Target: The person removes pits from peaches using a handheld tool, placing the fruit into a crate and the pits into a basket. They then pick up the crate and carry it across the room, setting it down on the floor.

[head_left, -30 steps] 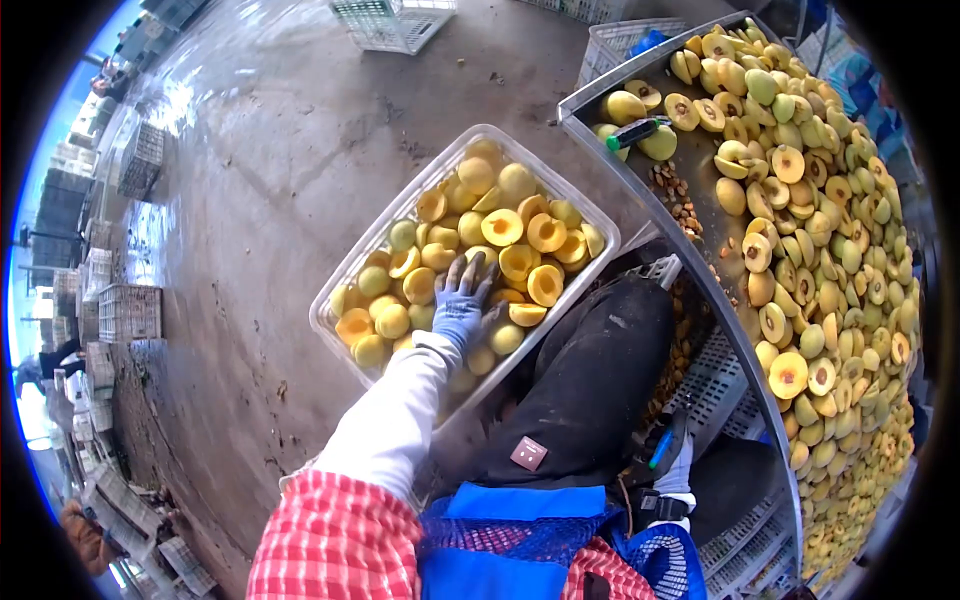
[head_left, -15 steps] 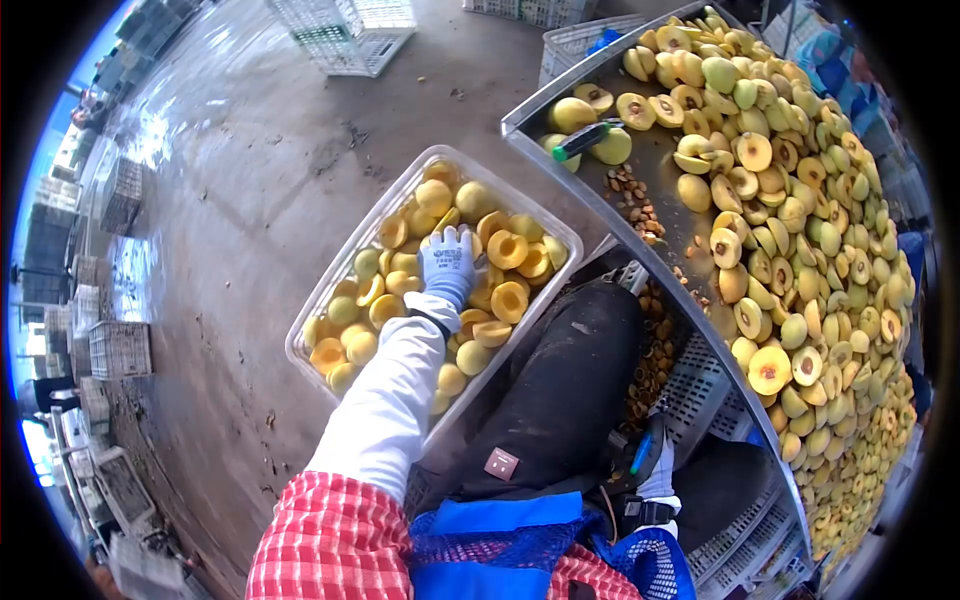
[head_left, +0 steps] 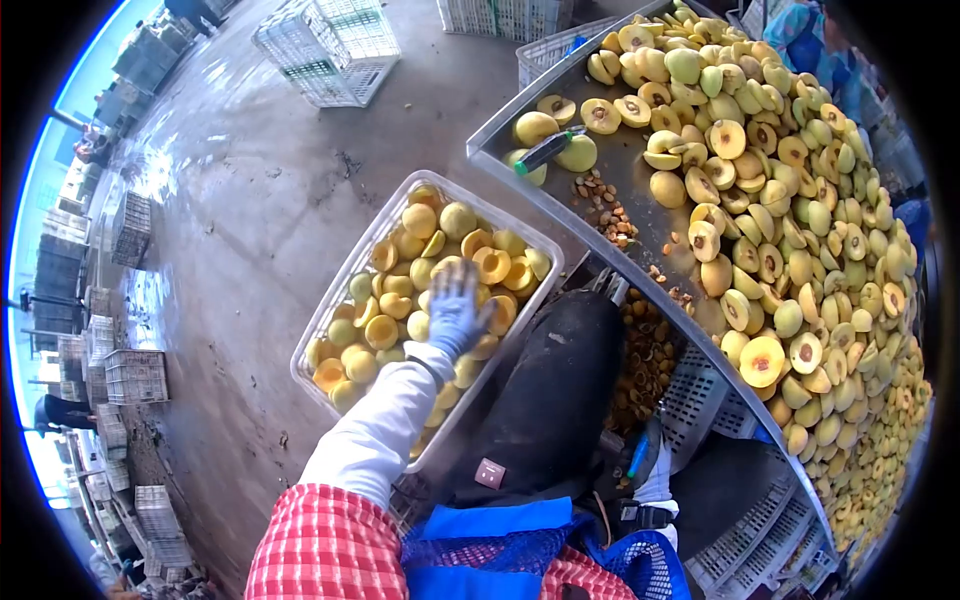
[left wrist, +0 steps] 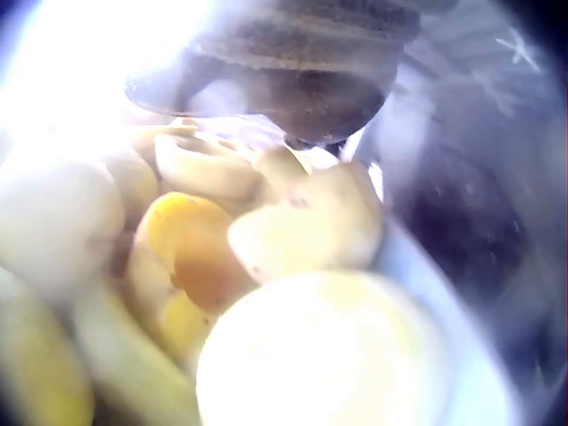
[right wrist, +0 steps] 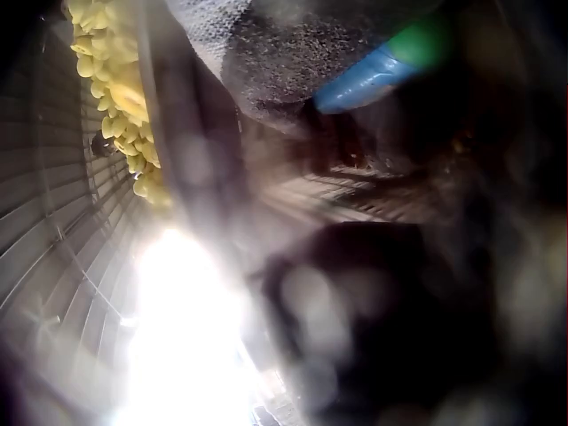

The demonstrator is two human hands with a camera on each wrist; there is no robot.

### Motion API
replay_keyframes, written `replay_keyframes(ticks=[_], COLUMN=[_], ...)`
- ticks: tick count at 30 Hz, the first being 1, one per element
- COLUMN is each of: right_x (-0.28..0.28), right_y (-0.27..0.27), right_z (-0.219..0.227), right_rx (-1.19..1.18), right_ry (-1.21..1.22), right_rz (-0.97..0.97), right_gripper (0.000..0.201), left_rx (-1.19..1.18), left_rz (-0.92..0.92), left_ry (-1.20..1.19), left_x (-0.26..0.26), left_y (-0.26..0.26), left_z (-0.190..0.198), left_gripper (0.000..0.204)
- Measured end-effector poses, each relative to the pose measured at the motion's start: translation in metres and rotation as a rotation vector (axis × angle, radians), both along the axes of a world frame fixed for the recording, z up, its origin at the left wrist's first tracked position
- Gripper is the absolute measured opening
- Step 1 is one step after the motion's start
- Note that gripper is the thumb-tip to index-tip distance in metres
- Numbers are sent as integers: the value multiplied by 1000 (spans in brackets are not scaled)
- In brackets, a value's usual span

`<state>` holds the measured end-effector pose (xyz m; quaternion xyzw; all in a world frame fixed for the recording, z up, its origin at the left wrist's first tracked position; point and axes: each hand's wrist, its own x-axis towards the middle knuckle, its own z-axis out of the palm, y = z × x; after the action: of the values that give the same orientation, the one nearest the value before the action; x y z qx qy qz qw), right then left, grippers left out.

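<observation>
The gloved left hand (head_left: 455,312) lies spread, palm down, over halved yellow fruit (head_left: 381,331) in a clear plastic bin (head_left: 300,347). In the left wrist view, dark fingertips (left wrist: 328,111) hover at the top over fruit halves (left wrist: 306,226). By the lap, the gloved right hand (head_left: 650,452) has its fingers curled round a blue-and-green tool (head_left: 638,455); the tool also shows in the right wrist view beside the grey glove (right wrist: 293,58). Pits and part of the right fingers are hard to make out there.
A metal-edged table (head_left: 640,280) at the right bears a large heap of halved fruit (head_left: 800,260), loose pits (head_left: 606,210) and a green-and-black knife (head_left: 545,152). White crates (head_left: 330,50) stand on the wet floor (head_left: 230,270). Below the table are grey crates (head_left: 700,395).
The left hand has shifted over the fruit, its fingers spreading out again. The head view has turned, so bin and table appear further left. The right hand still holds the tool.
</observation>
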<state>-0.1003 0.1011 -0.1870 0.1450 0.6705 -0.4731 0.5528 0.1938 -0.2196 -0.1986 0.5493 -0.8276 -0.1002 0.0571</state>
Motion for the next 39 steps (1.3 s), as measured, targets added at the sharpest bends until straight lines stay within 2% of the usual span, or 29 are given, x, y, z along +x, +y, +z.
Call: replay_keyframes(ticks=[2,4,8,13,14,15,18,19,20,21,22,24,26,28,29,30,31,32,33,34,37,38,39], right_x=[-3,-4,-1,4,7,10,22,20,19,18,20,20,18,6,5,3,2,11,19,19,21,24,27], right_y=[9,14,7,-8,-12,-14,-30,-25,-22,-21,-23,-30,-18,-15,-11,-7,-4,-8,-12,-18,-12,-16,-20], right_z=[-11,-17,-14,-3,1,4,45,35,32,30,32,36,40,25,23,20,14,19,24,25,42,54,65], right_rx=[-78,-136,-75,-139,-102,153,29,9,39,64,87,-10,-13,33,-53,-32,-13,8,4,-17,-60,-80,-98], right_ry=[-35,-55,-75,-212,-172,143,244,264,224,186,151,35,-8,17,47,55,62,67,137,142,82,106,130], right_rz=[-67,-71,-48,-63,-68,6,54,18,33,49,59,37,47,68,88,85,83,80,42,47,33,32,27], right_gripper=[45,45,47,50,51,48,51,50,49,49,49,48,47,47,46,46,46,46,43,44,47,46,45], left_rx=[1,-3,-80,-36,-13,86,-60,-74,-42,-11,22,50,74,-70,-100,-133,-174,-217,-198,-181,-166,-76,-94], left_rz=[-155,-139,-80,-186,-209,-208,-174,-112,-51,-44,-102,-104,-19,163,267,372,460,544,472,477,392,434,447], left_ry=[42,27,178,208,218,205,283,301,172,108,-5,11,94,113,119,127,49,-31,-66,-69,-49,157,156], left_x=[-18,-31,-48,-35,-31,-28,4,22,45,71,86,92,95,107,123,138,151,154,157,156,173,181,186], left_y=[18,18,-6,-11,-13,-12,27,46,68,92,108,113,116,120,122,122,127,126,134,131,130,125,127], left_z=[2,-6,-16,-8,-5,-4,50,55,41,15,16,9,22,39,40,40,8,0,-6,-7,-14,-8,-1], left_gripper=[72,69,66,67,68,69,67,66,69,68,69,71,72,70,70,70,71,72,73,73,72,71,71])
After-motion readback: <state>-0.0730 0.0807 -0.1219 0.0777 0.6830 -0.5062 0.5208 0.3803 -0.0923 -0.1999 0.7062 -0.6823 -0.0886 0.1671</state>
